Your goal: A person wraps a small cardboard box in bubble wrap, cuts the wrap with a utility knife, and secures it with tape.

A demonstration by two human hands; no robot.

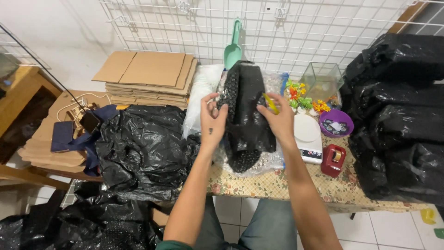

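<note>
A bundle wrapped in black bubble wrap (247,115) stands upright above the table with the floral cloth (273,185). My left hand (212,121) presses against the bundle's left side. On the bundle's right side is my right hand (279,119), with a thin yellow object (271,103) pinched between its fingers, possibly a small cutter. Under the bundle lies clear bubble wrap (266,162).
A large black plastic bag (143,148) lies at left, stacked black bags (400,115) at right. A white scale (309,136), red tape dispenser (334,159), purple bowl (336,124), small glass tank (322,79), flattened cardboard (150,76) and a green scoop (233,46) on the wire grid surround them.
</note>
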